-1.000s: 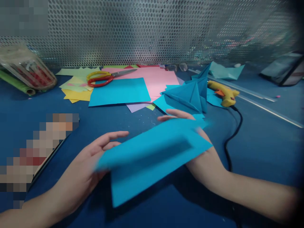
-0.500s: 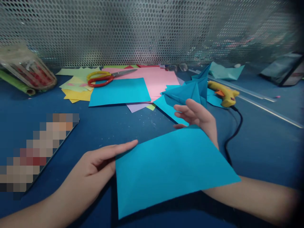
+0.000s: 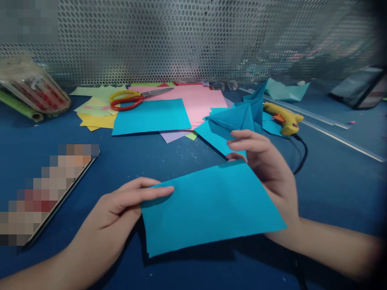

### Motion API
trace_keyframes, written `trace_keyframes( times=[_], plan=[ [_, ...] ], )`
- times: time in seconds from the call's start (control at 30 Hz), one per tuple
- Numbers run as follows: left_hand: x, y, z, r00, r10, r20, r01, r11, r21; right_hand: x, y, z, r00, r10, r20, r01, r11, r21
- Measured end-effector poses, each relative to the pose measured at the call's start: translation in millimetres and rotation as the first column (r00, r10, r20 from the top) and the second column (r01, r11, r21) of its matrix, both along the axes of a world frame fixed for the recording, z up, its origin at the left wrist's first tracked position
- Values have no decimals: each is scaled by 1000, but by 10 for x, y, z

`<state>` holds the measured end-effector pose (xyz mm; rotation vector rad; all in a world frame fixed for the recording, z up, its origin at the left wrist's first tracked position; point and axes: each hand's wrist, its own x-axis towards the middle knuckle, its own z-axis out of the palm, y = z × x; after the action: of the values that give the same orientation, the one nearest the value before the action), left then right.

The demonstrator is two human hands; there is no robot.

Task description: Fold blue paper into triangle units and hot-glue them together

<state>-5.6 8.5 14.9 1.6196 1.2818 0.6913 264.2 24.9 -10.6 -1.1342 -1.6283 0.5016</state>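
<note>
A plain blue sheet of paper [image 3: 211,205] is tilted above the table, its shadow falling below it. My left hand [image 3: 127,205] pinches its left edge, with the index finger lying across the front and the thumb hidden behind. Beyond the right edge is my right hand [image 3: 269,173], its fingers loosely curved and apart near the top right corner. The sheet covers part of that palm and the thumb; whether they touch the paper is hard to see. Past those fingers stands a folded blue paper piece [image 3: 238,114] on more blue paper.
Red-and-yellow-handled scissors [image 3: 128,100] lie on another blue sheet [image 3: 151,119] over pink paper [image 3: 208,102]. A yellow glue gun [image 3: 286,119] with a black cord lies right. A clear container [image 3: 39,86] stands left. A blurred-out flat device [image 3: 51,197] lies front left. Perforated metal [image 3: 169,40] closes the back.
The blue sheet has shifted slightly left and its lower edge has risen. My left index finger has come onto its front. My right hand has turned and moved right, its fingers curling more.
</note>
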Motion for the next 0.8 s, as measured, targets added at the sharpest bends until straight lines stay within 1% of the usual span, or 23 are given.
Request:
trace_keyframes(
  times=[0.03,0.1,0.13,0.2,0.27,0.33,0.37,0.4,0.43,0.47,0.5,0.57,0.63,0.67,0.73,0.8],
  plan=[
    [-4,0,-3,999,25,-21,-24,1000,16,-19,12,4,991,-36,-128,37,999,2],
    [-8,-1,-6,997,67,-40,-65,997,38,-55,74,1,931,-102,-351,86,994,-60],
    [-11,-2,-9,996,72,-47,-70,997,44,-68,111,1,912,-120,-393,88,991,-100],
    [-24,-1,-17,995,65,-69,-62,997,50,-78,159,17,920,-113,-375,70,989,-127],
    [-42,-1,-30,995,38,-89,-34,998,50,-73,150,59,964,-62,-260,44,996,-75],
    [-58,-4,-43,996,27,-89,-21,998,65,-69,93,109,999,20,-51,-18,999,33],
    [-64,-6,-49,996,24,-90,-17,997,79,-70,57,130,995,69,79,-76,993,93],
    [-67,-9,-54,995,24,-96,-14,995,97,-75,24,143,968,112,224,-147,978,145],
    [-68,-12,-57,994,21,-105,-9,993,114,-82,-3,147,922,144,359,-217,961,170],
    [-67,-16,-60,993,16,-116,-1,992,126,-89,-21,143,871,173,459,-274,948,163],
    [-65,-19,-62,992,7,-125,10,991,134,-96,-30,132,823,200,531,-312,941,129],
    [-58,-23,-63,991,-11,-131,28,990,135,-99,-24,99,752,257,608,-333,943,14],
    [-49,-24,-61,993,-6,-121,22,992,124,-85,-3,66,717,307,626,-326,941,-89],
    [-43,-24,-58,993,1,-115,13,993,119,-72,6,53,709,322,628,-323,939,-117],
    [-30,-22,-51,994,14,-110,-2,995,104,-47,15,41,721,319,615,-317,941,-117],
    [-16,-18,-41,994,33,-103,-23,995,97,-32,11,42,757,283,589,-310,949,-57]
  ],
)
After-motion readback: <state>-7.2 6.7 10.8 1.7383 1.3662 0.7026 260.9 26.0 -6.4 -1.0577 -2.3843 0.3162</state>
